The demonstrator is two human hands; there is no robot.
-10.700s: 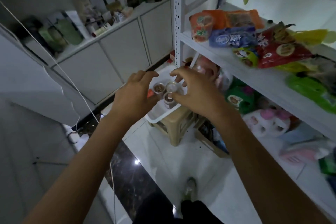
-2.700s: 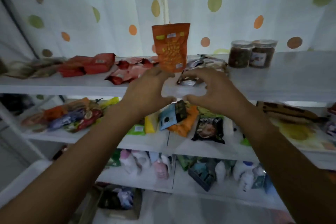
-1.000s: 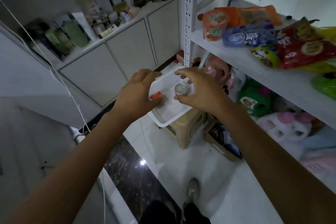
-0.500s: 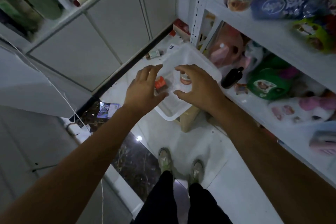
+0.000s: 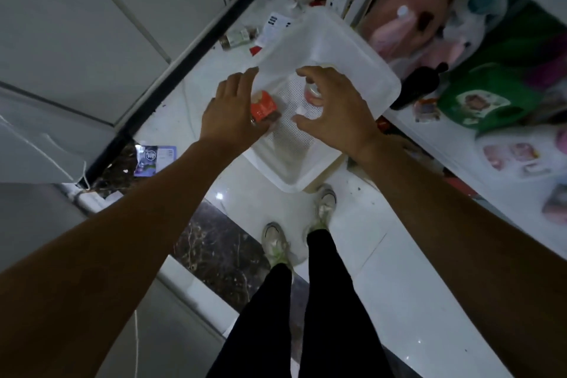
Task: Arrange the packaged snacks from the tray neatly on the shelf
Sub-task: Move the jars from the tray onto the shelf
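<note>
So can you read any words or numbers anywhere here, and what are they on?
Nothing here reads clearly.
Red packet in the tray: print too blurred.
Small cup in the tray: label too blurred.
Purple packet on the floor: round logo, lettering unreadable.
White slip on the floor: dark marks, too small.
Green bag: label blurred.

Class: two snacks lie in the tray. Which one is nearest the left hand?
The red packet, right by the left hand; the round cup sits farther right, under the right hand.
</note>
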